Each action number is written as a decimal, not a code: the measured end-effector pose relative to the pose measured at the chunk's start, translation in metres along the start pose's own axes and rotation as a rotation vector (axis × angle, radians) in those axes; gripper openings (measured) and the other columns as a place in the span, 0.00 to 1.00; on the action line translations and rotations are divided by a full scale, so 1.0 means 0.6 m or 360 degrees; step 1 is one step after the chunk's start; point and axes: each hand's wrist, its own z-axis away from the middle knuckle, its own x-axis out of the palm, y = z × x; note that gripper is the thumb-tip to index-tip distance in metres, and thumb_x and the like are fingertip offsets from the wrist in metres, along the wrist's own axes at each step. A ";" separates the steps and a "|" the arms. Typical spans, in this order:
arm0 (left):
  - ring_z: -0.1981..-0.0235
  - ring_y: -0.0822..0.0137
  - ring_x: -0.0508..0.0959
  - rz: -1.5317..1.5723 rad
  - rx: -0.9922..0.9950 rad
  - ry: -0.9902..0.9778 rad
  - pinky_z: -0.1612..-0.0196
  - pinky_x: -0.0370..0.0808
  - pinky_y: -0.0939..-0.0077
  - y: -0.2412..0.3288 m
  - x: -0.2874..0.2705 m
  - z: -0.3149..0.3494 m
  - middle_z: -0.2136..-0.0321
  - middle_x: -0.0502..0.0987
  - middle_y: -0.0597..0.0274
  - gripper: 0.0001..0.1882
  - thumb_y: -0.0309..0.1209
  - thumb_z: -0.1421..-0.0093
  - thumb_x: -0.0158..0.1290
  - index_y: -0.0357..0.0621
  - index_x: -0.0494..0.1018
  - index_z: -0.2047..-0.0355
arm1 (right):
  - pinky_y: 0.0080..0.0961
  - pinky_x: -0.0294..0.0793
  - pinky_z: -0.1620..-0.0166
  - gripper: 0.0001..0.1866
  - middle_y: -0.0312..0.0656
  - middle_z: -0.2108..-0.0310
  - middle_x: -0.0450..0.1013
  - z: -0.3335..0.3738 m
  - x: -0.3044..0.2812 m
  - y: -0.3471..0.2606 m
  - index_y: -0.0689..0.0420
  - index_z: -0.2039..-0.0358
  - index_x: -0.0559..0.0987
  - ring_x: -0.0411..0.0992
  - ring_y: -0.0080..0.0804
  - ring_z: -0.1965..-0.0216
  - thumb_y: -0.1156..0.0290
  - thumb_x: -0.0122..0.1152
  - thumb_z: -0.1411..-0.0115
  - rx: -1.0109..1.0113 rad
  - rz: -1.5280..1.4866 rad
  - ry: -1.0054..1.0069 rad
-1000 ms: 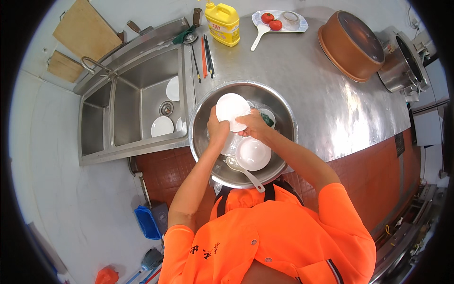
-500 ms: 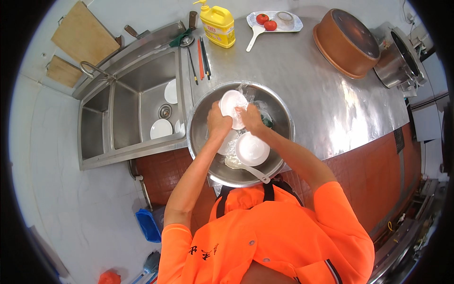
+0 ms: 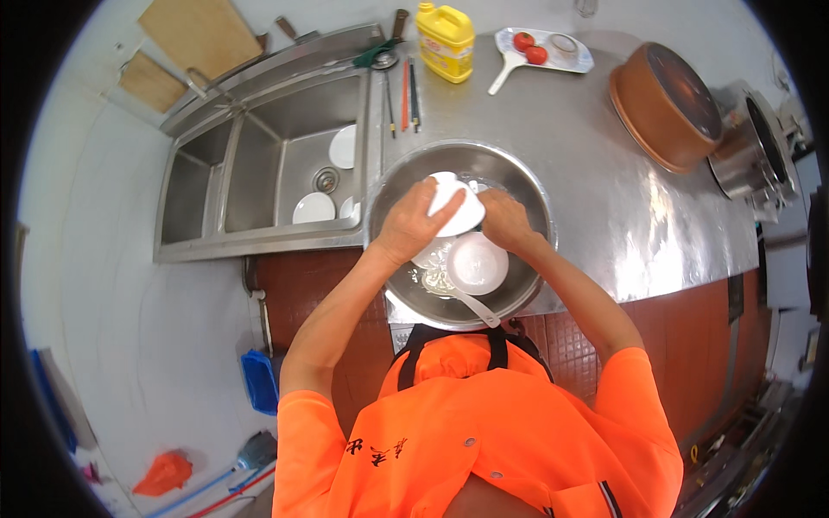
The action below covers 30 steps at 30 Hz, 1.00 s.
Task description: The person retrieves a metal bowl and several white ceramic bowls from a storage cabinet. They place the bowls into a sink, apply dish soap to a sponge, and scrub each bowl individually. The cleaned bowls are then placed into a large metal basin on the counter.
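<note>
Over the large steel basin, my left hand grips a small white dish, thumb across its face. The dish is tilted, and another white rim shows just behind it. My right hand is beside the dish's right edge, fingers curled; whatever they hold is hidden. Below the hands, a white bowl sits in the basin. Nearer my body a white-handled spoon or ladle leans on the basin's near rim, its head in bubbly water.
To the left, a steel sink holds several white plates. Chopsticks and a yellow jug stand beyond the basin. Farther right are a tray with two tomatoes, a brown pot and a steel pot.
My left hand has turned the dish over to show a smooth face. My right hand has slid off its face to the right edge. The whole view has shifted.
</note>
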 end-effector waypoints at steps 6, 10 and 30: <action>0.64 0.56 0.75 0.0117 0.0232 0.0070 0.64 0.75 0.72 0.014 -0.036 -0.018 0.64 0.70 0.52 0.25 0.23 0.58 0.54 0.51 0.75 0.56 | 0.43 0.68 0.55 0.13 0.52 0.62 0.72 0.021 0.011 0.000 0.62 0.64 0.75 0.69 0.50 0.57 0.80 0.51 0.53 0.0020 -0.0081 -0.0283; 0.61 0.51 0.74 0.0462 -0.0317 0.0002 0.61 0.74 0.67 0.006 -0.029 -0.007 0.61 0.69 0.49 0.30 0.18 0.57 0.50 0.52 0.70 0.51 | 0.42 0.68 0.54 0.13 0.52 0.62 0.72 0.024 0.024 0.004 0.60 0.65 0.77 0.69 0.50 0.58 0.79 0.49 0.51 0.0030 -0.0086 -0.0265; 0.58 0.43 0.74 0.1634 -0.3267 0.0894 0.63 0.82 0.50 -0.873 0.252 0.578 0.55 0.68 0.43 0.28 0.11 0.56 0.40 0.29 0.61 0.49 | 0.34 0.67 0.72 0.13 0.49 0.80 0.70 -0.021 0.060 -0.054 0.66 0.71 0.73 0.70 0.46 0.78 0.77 0.62 0.59 0.1338 0.0264 -0.0342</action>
